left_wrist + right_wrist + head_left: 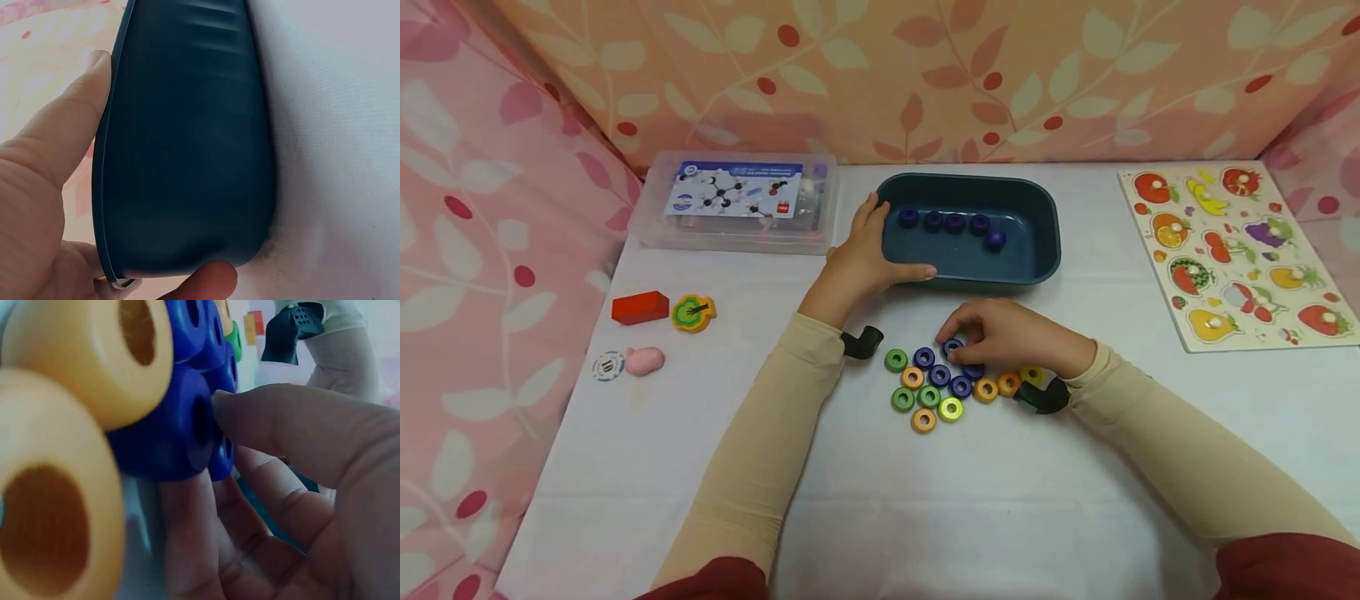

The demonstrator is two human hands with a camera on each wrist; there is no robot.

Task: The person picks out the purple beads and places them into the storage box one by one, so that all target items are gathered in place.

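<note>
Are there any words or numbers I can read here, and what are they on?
"10", as best I can tell: on the small round disc.
Writing along the blue strip of the label on the plastic box: too small and blurred to read.
Mark in the label's red square: too blurred to read.
I can't make out any other writing.

The right hand (1011, 335) covers part of a blue ring (973, 372), and the black wrist camera (1043, 397) hides part of a yellow ring (1032, 374). The left hand (863, 260) covers one end of the dark tray (970, 260), which runs off the top of the left wrist view. An orange ring (103, 519) is blurry and cut off in the right wrist view, and some words on the label (733, 190) are too tiny to read.
</note>
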